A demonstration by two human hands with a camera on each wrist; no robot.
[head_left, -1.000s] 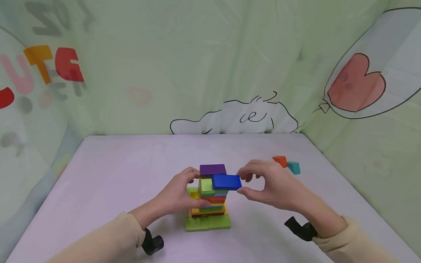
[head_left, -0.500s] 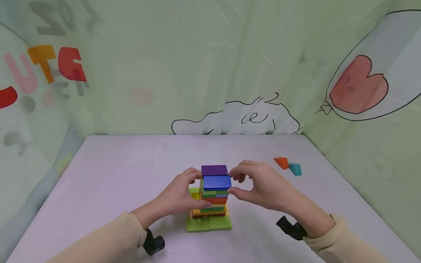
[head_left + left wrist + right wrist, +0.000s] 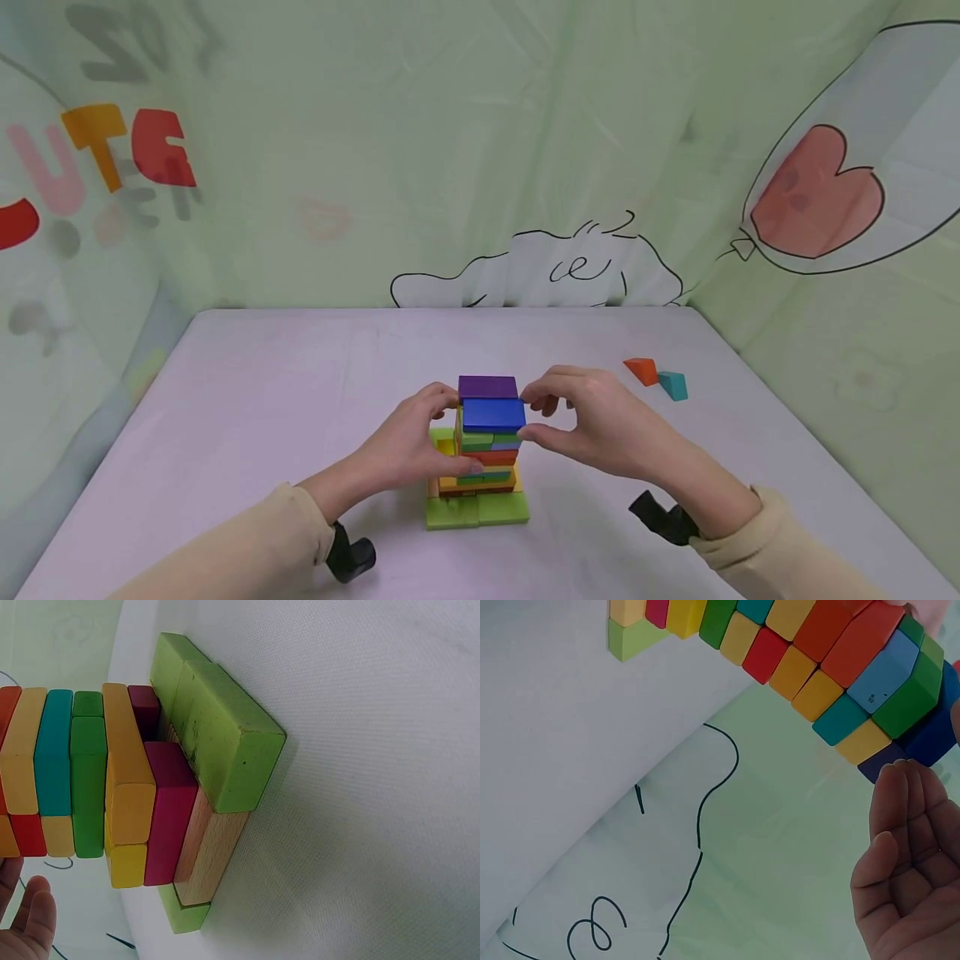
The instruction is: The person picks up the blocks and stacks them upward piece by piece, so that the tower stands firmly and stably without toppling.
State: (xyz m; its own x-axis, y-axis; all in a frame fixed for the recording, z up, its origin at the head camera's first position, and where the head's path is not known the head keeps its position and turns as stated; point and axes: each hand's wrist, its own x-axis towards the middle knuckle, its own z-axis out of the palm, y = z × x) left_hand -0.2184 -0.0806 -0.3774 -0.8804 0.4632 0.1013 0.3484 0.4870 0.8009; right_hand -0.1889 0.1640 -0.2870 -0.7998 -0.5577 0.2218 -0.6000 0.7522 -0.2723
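Observation:
A tower of coloured wooden blocks stands on light green base blocks in the head view. On its top lie a purple block and, in front of that, a blue block. My right hand pinches the blue block's right end between thumb and fingers. From the left side, my left hand holds the tower, thumb across its front and fingers towards the back. Layers of blocks show sideways in the left wrist view. Right fingertips meet the top blocks in the right wrist view.
An orange triangular block and a teal block lie at the right rear of the pale table. A printed curtain hangs behind and on both sides. Black wrist cameras sit on both wrists.
The blue block has moved left from overhanging the tower's right side to lying over its front top, the right hand going with it. The left hand has stayed on the tower.

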